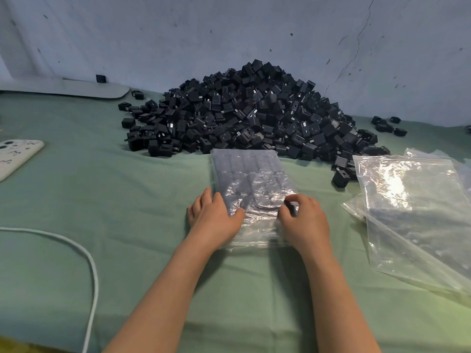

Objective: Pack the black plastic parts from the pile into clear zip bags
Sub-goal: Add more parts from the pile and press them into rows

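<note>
A big pile of black plastic parts (252,113) lies against the wall on the green cloth. In front of it lies a clear zip bag (251,174) filled with rows of black parts. My left hand (214,216) rests on the bag's near left side, fingers spread along its edge and thumb on top. My right hand (303,216) is at the near right side, its fingers curled and pinching the plastic there. The bag's near end lies between my wrists.
A stack of empty clear zip bags (418,215) lies to the right. A phone in a white case (15,155) sits at the left edge, a white cable (89,261) curves near the front left, and a flat grey board (76,89) lies by the wall. A few loose parts (388,124) sit at far right.
</note>
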Tool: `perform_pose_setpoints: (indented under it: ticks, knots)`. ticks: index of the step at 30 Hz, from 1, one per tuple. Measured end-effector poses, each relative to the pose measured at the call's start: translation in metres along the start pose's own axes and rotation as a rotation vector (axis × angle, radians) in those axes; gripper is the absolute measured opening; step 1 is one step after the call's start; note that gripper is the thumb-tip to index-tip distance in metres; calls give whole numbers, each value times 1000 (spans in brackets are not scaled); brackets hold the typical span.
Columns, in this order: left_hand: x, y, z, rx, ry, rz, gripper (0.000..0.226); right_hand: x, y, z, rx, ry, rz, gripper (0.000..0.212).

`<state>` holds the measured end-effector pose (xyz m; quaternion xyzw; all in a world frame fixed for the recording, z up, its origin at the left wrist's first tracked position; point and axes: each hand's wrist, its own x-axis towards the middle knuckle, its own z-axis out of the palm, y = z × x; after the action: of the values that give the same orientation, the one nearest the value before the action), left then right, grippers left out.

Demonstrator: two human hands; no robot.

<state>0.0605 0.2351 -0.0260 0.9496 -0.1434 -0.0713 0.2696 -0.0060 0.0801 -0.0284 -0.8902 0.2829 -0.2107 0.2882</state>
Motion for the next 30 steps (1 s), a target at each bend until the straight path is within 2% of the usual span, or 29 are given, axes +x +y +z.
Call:
perform_pose_setpoints:
  ticks: [5,8,11,14,18,22,30]
  knots:
    - [2,-3,-4,-66,-15,-2,63,8,3,-4,18,-1,12,28]
    - [11,-2,-10,-187,36,18,61,22,-2,-6,31,-7,16,31]
    - [23,5,-15,-411,57,6,43,40,-13,-4,24,-51,-3,35]
    - [32,11,-18,-521,26,-17,33,58,-21,1,-20,-107,-4,38]
    - [40,13,-17,-557,2,-20,34,69,-24,9,-34,-160,23,35]
    - [47,13,-17,-555,-7,-9,34,72,-25,13,-38,-113,25,31]
    - [56,9,-16,-514,-8,-27,49,72,-23,18,-38,-94,29,29]
